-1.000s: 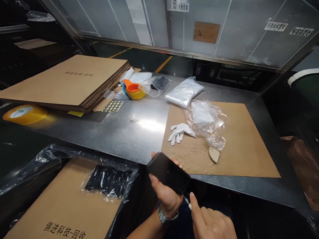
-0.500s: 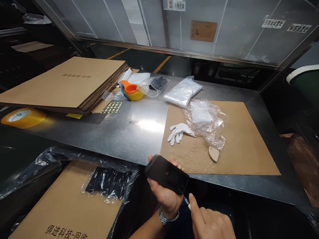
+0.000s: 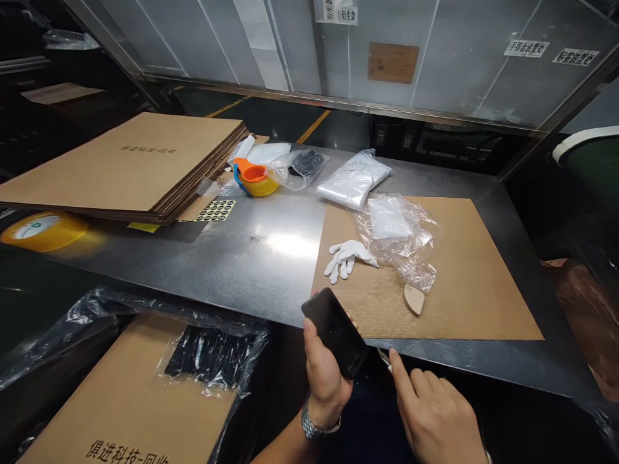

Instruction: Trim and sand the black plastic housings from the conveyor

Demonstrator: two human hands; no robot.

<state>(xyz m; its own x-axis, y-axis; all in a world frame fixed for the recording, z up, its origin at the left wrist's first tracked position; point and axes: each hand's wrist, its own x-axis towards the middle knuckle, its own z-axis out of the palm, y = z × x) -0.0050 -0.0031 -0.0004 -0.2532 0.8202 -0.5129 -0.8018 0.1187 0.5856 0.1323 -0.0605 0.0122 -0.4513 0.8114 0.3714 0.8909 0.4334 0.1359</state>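
Observation:
My left hand [image 3: 325, 374] is wrapped round a flat black piece [image 3: 336, 332] shaped like a phone or phone case, tilted in front of the table's near edge. My right hand [image 3: 432, 406] is closed on a small knife-like tool [image 3: 385, 358] with a thin metal tip and a pale handle, the forefinger stretched along it. The tip stands a little to the right of the black piece, apart from it. A white glove [image 3: 349, 258] and a beige wedge-shaped pad [image 3: 414, 299] lie on the cardboard sheet [image 3: 474, 277] beyond my hands.
Clear plastic packaging [image 3: 399, 225] and a white bagged packet [image 3: 355, 179] lie farther back. An orange-and-yellow tape dispenser [image 3: 256, 179] stands near a cardboard stack [image 3: 145, 161] at left. Below left, a plastic-lined bin [image 3: 97, 303] holds cardboard and black pieces in film.
The black piece has turned steeper and shifted right and slightly up in my left hand. My right hand has moved right, taking the tool's tip off the piece's lower corner.

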